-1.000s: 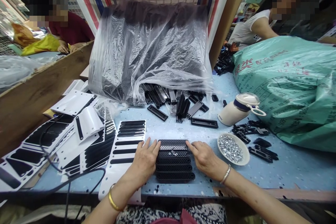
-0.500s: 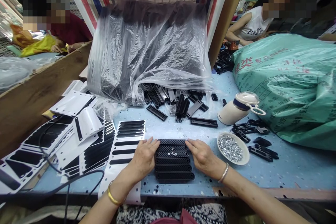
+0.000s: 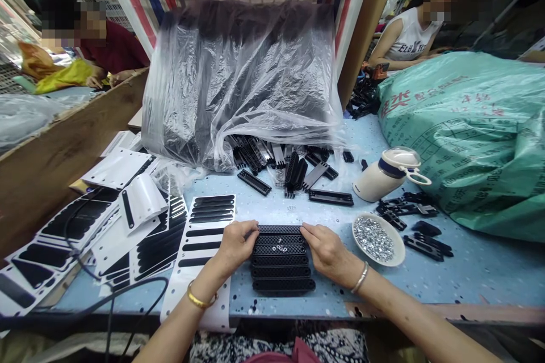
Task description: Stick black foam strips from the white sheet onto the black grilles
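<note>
A row of black, textured plastic strips [image 3: 281, 272] lies flat on the table in front of me. My left hand [image 3: 235, 245] pinches the left end of the farthest textured strip [image 3: 280, 230]. At the strip's right end, my right hand [image 3: 327, 253] has thumb and fingers closed on it. Several small metal nuts [image 3: 280, 248] rest on the row, just nearer to me than that strip. Left of the row is a white backing sheet [image 3: 198, 283] carrying black adhesive strips [image 3: 206, 247], partly under my left forearm.
A bowl [image 3: 399, 254] of small metal pieces stands right of my right hand, with a cream bottle [image 3: 373, 181] behind it. Black parts spill from a clear plastic bag [image 3: 255, 85]. More sheets [image 3: 106, 167] and a cable [image 3: 140, 283] lie left. A green sack [image 3: 477, 142] bulges at right.
My left hand's fingers have drawn together at the strip's end, and its wrist has shifted slightly right. The right hand stays nearly in place.
</note>
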{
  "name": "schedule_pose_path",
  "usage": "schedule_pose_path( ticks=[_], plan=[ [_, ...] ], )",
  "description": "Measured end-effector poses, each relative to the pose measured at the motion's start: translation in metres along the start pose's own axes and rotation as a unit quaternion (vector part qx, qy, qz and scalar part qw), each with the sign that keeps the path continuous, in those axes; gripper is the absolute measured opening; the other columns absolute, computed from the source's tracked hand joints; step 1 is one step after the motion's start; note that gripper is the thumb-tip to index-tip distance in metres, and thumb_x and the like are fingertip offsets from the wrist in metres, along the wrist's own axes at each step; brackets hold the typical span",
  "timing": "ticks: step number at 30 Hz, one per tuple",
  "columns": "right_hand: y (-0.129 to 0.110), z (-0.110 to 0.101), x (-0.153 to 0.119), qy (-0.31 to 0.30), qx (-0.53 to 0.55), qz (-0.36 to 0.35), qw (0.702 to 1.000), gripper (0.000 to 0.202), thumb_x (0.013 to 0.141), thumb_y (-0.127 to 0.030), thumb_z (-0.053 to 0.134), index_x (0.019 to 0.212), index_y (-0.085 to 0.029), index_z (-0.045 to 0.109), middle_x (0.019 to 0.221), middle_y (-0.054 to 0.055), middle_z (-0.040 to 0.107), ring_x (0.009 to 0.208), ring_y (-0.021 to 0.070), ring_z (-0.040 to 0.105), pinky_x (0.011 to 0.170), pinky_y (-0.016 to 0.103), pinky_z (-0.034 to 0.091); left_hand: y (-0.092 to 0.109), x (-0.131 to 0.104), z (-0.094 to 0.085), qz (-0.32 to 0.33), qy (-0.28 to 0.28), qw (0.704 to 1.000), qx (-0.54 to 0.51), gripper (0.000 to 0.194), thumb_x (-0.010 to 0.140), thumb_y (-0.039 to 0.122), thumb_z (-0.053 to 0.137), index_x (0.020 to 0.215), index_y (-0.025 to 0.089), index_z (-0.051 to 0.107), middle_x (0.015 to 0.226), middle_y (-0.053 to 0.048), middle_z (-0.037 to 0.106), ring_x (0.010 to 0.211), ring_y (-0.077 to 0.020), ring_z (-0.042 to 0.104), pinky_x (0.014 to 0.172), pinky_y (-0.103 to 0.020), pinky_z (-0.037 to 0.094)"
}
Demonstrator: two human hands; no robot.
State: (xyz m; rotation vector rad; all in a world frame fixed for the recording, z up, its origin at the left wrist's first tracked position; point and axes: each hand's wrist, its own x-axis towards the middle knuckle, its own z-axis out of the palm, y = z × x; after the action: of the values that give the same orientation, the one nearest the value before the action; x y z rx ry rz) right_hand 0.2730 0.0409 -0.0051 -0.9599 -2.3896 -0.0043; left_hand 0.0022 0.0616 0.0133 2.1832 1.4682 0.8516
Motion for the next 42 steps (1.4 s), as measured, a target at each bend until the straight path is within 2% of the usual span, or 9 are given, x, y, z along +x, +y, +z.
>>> schedule_pose_path(
  ticks=[7, 21, 27, 30, 36, 39, 42],
  plan=[
    [0.002, 0.003, -0.002, 0.006, 0.000, 0.001, 1.000, 0.047, 0.076, 0.002, 0.041, 0.120, -0.005, 0.056, 0.108, 0.021, 0.066, 0.090, 0.0257, 0.061, 0.074, 0.041, 0.057, -0.004, -0.001, -0.003, -0.045, 0.027, 0.997, -0.047, 0.015, 0.075, 0.016, 0.061, 0.085, 0.019, 0.071, 0.083, -0.003, 0.076, 0.075, -0.0200, 0.072, 0.071, -0.031, 0.057],
    [0.003, 0.006, -0.004, -0.002, -0.003, 0.005, 1.000, 0.048, 0.076, 0.002, 0.042, 0.121, -0.006, 0.056, 0.110, 0.020, 0.065, 0.092, 0.0262, 0.060, 0.073, 0.041, 0.055, 0.003, 0.008, -0.005, 0.084, -0.006, 0.996, 0.006, 0.020, 0.078, 0.010, 0.056, 0.080, 0.022, 0.071, 0.078, -0.001, 0.075, 0.072, -0.0179, 0.071, 0.069, -0.030, 0.055],
    [0.003, 0.006, -0.005, -0.007, -0.003, 0.010, 1.000, 0.048, 0.075, 0.002, 0.043, 0.121, -0.005, 0.057, 0.110, 0.020, 0.065, 0.092, 0.0265, 0.059, 0.073, 0.042, 0.055, 0.003, 0.003, -0.006, 0.044, 0.021, 0.999, 0.009, 0.019, 0.078, 0.012, 0.059, 0.088, 0.022, 0.071, 0.082, -0.002, 0.076, 0.074, -0.0197, 0.071, 0.070, -0.033, 0.054],
    [0.003, 0.006, -0.005, -0.009, 0.001, 0.013, 1.000, 0.049, 0.075, 0.001, 0.043, 0.121, -0.005, 0.057, 0.110, 0.020, 0.065, 0.093, 0.0266, 0.059, 0.074, 0.042, 0.055, 0.003, -0.001, -0.007, 0.062, 0.031, 0.998, 0.013, 0.021, 0.081, 0.013, 0.056, 0.092, 0.022, 0.070, 0.086, -0.003, 0.076, 0.076, -0.0199, 0.071, 0.071, -0.034, 0.054],
    [0.002, 0.006, -0.004, -0.001, 0.002, 0.012, 1.000, 0.046, 0.076, 0.001, 0.043, 0.119, -0.004, 0.058, 0.108, 0.021, 0.066, 0.093, 0.0274, 0.059, 0.074, 0.043, 0.055, 0.007, -0.006, -0.009, 0.160, 0.006, 0.974, 0.157, 0.031, 0.082, 0.008, 0.046, 0.100, 0.019, 0.069, 0.100, -0.011, 0.073, 0.091, -0.0295, 0.068, 0.074, -0.046, 0.050],
    [0.001, 0.005, -0.003, -0.005, 0.000, 0.014, 1.000, 0.046, 0.076, 0.001, 0.042, 0.118, -0.004, 0.058, 0.109, 0.021, 0.066, 0.090, 0.0269, 0.058, 0.072, 0.043, 0.055, 0.007, -0.010, -0.013, 0.178, -0.009, 0.961, 0.212, 0.035, 0.081, 0.006, 0.044, 0.105, 0.017, 0.067, 0.108, -0.014, 0.070, 0.098, -0.0337, 0.063, 0.077, -0.050, 0.047],
    [0.000, 0.003, -0.003, -0.009, -0.001, 0.014, 1.000, 0.046, 0.076, 0.001, 0.042, 0.118, -0.004, 0.059, 0.109, 0.020, 0.065, 0.089, 0.0265, 0.058, 0.072, 0.043, 0.055, 0.003, -0.013, -0.015, 0.188, -0.013, 0.956, 0.225, 0.038, 0.079, 0.005, 0.045, 0.109, 0.018, 0.065, 0.112, -0.014, 0.068, 0.102, -0.0343, 0.061, 0.080, -0.051, 0.046]
  ],
)
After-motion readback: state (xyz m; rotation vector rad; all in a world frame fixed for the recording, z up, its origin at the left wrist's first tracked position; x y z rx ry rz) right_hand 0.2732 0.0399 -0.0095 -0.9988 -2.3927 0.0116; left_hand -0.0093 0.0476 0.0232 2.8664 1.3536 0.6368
